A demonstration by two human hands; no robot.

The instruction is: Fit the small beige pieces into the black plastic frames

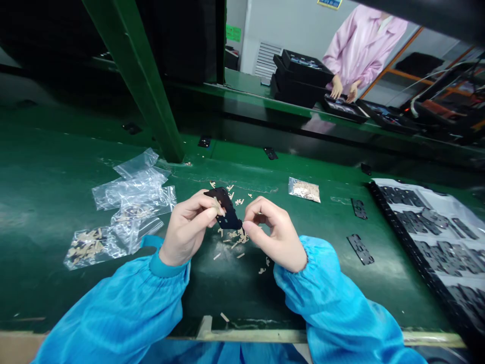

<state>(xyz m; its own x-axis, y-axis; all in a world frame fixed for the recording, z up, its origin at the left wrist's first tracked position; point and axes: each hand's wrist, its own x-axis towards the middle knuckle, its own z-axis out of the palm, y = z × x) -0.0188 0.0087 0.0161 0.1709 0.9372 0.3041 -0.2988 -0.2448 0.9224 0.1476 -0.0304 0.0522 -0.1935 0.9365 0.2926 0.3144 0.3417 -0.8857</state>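
My left hand (187, 225) is closed on a small flat black plastic part (225, 208), held a little above the green table (45, 192). My right hand (273, 231) is closed in a pinch at the part's right end, thumb and forefinger together. Whether the right hand holds a small beige piece I cannot tell. Several small beige pieces (237, 237) lie scattered on the table under and behind my hands. Both arms wear blue sleeves.
Clear plastic bags (132, 194) lie at the left, some holding beige pieces. A small bag of pieces (304, 189) lies behind. Two loose black parts (360, 248) lie right, beside a black tray (435, 232) of parts. A green post (140, 81) rises ahead. A person in pink (359, 50) works opposite.
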